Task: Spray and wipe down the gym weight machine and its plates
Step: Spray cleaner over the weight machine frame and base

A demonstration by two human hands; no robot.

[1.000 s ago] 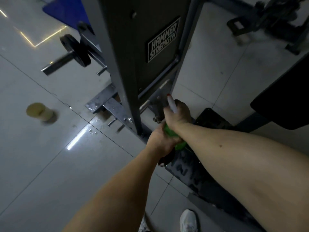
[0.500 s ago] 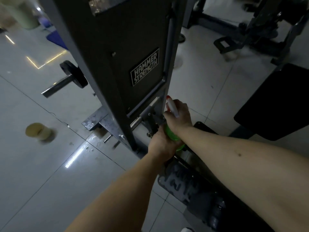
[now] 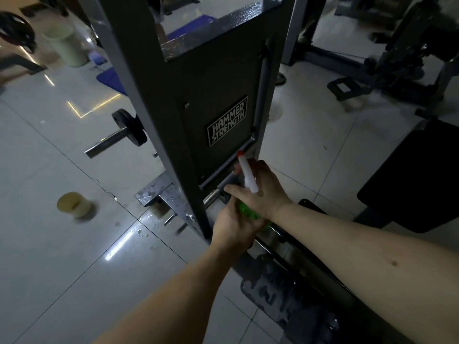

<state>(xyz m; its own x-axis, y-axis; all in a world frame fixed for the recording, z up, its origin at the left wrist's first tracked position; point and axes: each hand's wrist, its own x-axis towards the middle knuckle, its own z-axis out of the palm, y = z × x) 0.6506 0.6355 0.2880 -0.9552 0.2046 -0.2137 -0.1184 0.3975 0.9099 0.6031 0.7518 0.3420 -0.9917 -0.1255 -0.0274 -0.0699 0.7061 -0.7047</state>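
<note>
The dark grey weight machine [image 3: 218, 78] with a "Hammer Strength" label stands upright in front of me. A black weight plate [image 3: 129, 130] sits on a steel peg at its left side. My right hand [image 3: 263, 192] grips the white head of a green spray bottle [image 3: 248, 214], whose red-tipped nozzle points up toward the machine's lower panel. My left hand [image 3: 233, 227] wraps around the bottle's green body from below. Both hands are close to the machine's base.
A small yellowish tub [image 3: 73, 204] stands on the tiled floor at left, with wet drops near the machine's foot plate [image 3: 154, 194]. A black padded seat [image 3: 417, 180] is at right. A pale bin [image 3: 67, 48] and a blue mat lie behind. Other machines fill the far right.
My view has tilted upward, showing more of the machine's upper frame. Both hands and the bottle have stayed at the machine's base, with the nozzle lifted slightly.
</note>
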